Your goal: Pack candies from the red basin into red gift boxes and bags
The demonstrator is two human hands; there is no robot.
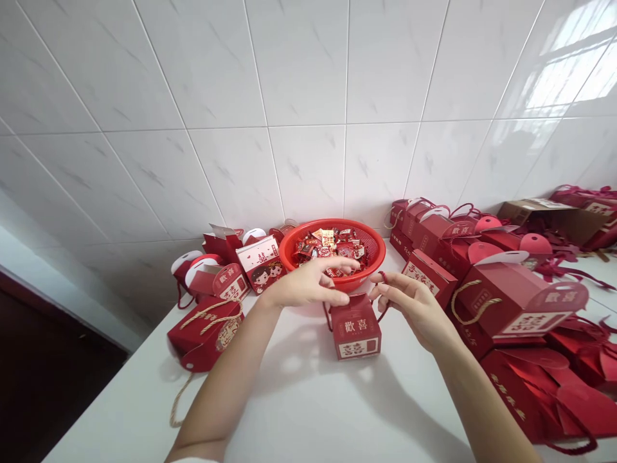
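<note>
Small dark-red cardboard gift box (357,331) stands upright on smooth white tabletop (294,411), between the nearer left hand (308,283), fingers extended, thumb at its top edge, and the right hand (409,305), curled by its thin dark-red cord (384,314); right grip cannot be told

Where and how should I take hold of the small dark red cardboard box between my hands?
Probably low on the box, at its sides, with fingers coming from left and right. It stands upright, apart from the other red boxes, so both sides look reachable; its dark red cord shows beside the upper part, so gripping low should avoid it.
</note>
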